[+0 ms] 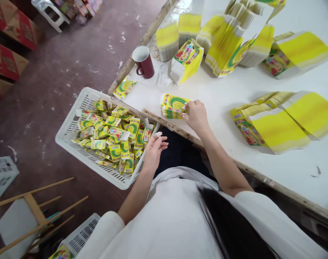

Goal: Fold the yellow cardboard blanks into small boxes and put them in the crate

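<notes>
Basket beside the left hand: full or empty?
Mostly full: small yellow packets heap across most of the white basket.

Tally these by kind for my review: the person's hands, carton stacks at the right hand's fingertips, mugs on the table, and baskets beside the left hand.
Hands (left hand, right hand): 2
Carton stack: 1
Mug: 1
Basket: 1
Total: 5

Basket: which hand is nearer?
Left. The left hand is beside the rim of the basket; the right hand is farther, at the carton stack.
</notes>
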Available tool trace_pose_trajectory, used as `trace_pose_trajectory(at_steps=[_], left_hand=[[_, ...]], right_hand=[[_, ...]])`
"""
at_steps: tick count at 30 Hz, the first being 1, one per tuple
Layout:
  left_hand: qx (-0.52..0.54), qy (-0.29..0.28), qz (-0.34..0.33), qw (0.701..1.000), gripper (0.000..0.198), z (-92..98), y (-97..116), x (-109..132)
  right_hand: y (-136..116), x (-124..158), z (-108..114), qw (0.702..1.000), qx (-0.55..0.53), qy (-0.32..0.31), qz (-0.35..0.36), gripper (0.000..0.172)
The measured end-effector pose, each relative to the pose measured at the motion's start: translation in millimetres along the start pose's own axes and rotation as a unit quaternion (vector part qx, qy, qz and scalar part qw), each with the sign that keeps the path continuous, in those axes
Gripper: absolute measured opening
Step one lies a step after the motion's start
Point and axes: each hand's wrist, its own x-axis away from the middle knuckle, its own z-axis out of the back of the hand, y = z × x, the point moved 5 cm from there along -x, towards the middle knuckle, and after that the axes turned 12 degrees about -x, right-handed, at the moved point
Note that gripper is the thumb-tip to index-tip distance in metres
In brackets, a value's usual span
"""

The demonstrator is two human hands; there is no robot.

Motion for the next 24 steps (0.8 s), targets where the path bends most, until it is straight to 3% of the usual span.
trace_pose_trajectory(at_steps=[5,9,12,20,22,24], left_hand=[[0.006,-0.006,0.026,1.000,0.050,-2.2,-7.1,4.7],[0.002,-0.002,0.010,1.000,0.047,-0.4,0.3,-1.3],[0.001,-0.002,-0.002,1.000,0.048,-1.5,7.4,-6.3],[-0.016,-0.023,-0.014,1.000,0.048,-8.0,3.6,-2.6],[-0.015,-0.025,-0.032,0.999,0.055,-11.9,3.2,-3.9],[0.008,-0.012,-0.079,0.997,0.063,-17.0,8.7,-6.6]], right_hand=[[1.1,1.5,13.4,1.000,-0.004,0.030,0.002,0.037],[-4.7,6.6,11.8,0.996,0.073,0.001,-0.052,0.032],[-9.9,7.0,7.4,0.995,0.085,-0.006,-0.043,0.027],[-6.4,12.6,14.0,0.999,-0.024,0.028,-0.015,0.024],[-14.5,26.6,14.6,0.996,-0.081,-0.008,-0.025,0.027],[-28.1,45.7,7.3,0.984,-0.154,-0.085,-0.018,0.031]])
